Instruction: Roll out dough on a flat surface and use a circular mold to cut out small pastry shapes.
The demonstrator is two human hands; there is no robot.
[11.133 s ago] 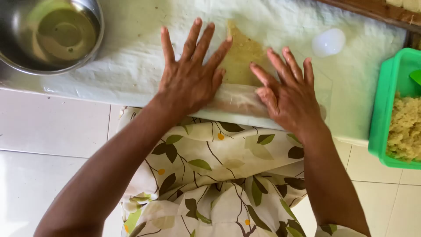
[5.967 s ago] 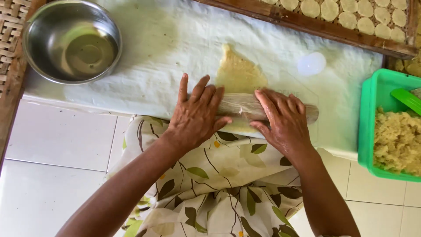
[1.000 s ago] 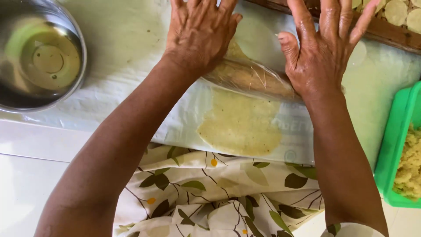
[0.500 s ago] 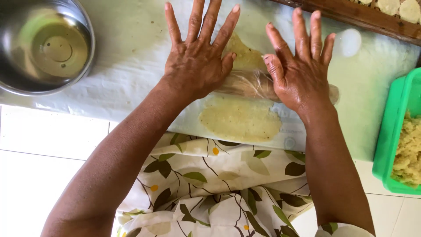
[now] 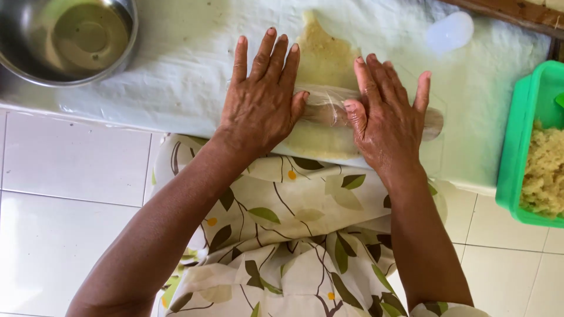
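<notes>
Both hands lie flat, fingers spread, on a roller (image 5: 329, 113) wrapped in clear film: left hand (image 5: 261, 105) at 9 o'clock, right hand (image 5: 388, 120) at 3. The dough (image 5: 323, 56) stretches toward 12 beneath it. A white cloth (image 5: 176, 64) covers the surface; white floor tiles (image 5: 70, 176) lie below. A steel bowl (image 5: 70, 38) sits at 10 o'clock, a green tub (image 5: 523, 147) at 3.

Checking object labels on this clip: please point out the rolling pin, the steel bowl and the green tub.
rolling pin (image 5: 324, 113): head view, on the bare stretch between the two hands.
steel bowl (image 5: 126, 50): head view, on its right wall, near the rim.
green tub (image 5: 518, 135): head view, on its left wall.
</notes>
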